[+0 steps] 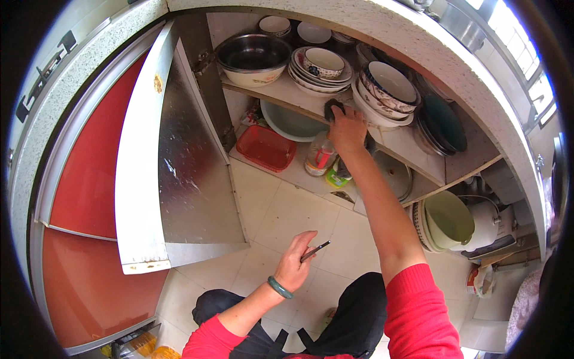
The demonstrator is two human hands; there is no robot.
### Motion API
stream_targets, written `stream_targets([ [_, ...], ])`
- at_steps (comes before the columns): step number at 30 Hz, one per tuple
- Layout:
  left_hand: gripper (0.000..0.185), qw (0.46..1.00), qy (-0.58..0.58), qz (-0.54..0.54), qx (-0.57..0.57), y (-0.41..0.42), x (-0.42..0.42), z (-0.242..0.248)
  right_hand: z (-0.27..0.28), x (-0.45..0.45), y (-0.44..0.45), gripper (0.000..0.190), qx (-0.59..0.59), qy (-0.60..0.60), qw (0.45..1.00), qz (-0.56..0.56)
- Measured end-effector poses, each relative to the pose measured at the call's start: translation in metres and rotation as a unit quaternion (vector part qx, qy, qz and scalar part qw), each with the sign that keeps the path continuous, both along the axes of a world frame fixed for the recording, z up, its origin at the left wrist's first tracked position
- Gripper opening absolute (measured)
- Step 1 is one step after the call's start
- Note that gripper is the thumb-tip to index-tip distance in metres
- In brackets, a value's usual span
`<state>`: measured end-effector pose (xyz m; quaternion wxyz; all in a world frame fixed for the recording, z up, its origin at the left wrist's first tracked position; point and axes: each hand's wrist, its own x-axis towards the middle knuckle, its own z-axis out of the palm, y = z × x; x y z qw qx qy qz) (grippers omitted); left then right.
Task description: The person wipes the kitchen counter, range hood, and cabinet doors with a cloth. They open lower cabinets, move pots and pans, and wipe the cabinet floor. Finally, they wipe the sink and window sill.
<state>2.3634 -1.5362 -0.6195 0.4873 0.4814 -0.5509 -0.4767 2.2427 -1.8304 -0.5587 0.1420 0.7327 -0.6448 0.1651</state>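
Note:
My right hand (350, 128) reaches into the cupboard and presses a dark cloth or scouring pad (333, 109) on the upper shelf (323, 99), near its front edge. Right beside those fingers stand stacked patterned bowls (388, 85) in a white dish (381, 117). To the left is a pile of plates (320, 87) topped by a small bowl (323, 63). Lower down, over the tiled floor, my left hand (293, 262) grips a slim dark stick (315, 251) with a light tip; its exact kind is unclear. A green bangle (280, 287) circles that wrist.
An open cupboard door (197, 148) juts out at left. The lower shelf holds a red plastic basket (267, 148), a pale basin (291, 119), a glass jar (320, 155) and a pot lid (391, 172). Large bowls (253, 56) and a green bucket (450, 220) stand at the sides.

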Motion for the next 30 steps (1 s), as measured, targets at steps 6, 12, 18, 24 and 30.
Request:
stream_targets([
  [6, 0.032, 1.0, 0.016, -0.011, -0.006, -0.002, 0.004, -0.002, -0.003, 0.042, -0.011, 0.042, -0.008, -0.018, 1.0, -0.013],
  [12, 0.034, 0.997, 0.018, -0.024, 0.068, 0.003, -0.002, -0.01, 0.006, 0.072, -0.019, 0.03, 0.104, -0.029, 0.993, -0.04],
  [18, 0.03, 0.996, 0.006, -0.028, 0.082, 0.005, -0.012, -0.021, 0.009, 0.063, -0.012, 0.04, 0.094, -0.081, 0.991, 0.045],
  [24, 0.033, 0.996, -0.024, -0.004, 0.081, 0.004, -0.016, -0.027, -0.003, 0.031, 0.006, 0.039, 0.055, -0.068, 0.988, 0.128],
  [30, 0.036, 0.997, -0.051, -0.002, 0.059, 0.005, -0.016, -0.024, -0.096, -0.088, 0.12, 0.04, 0.121, -0.389, 0.886, 0.221],
])
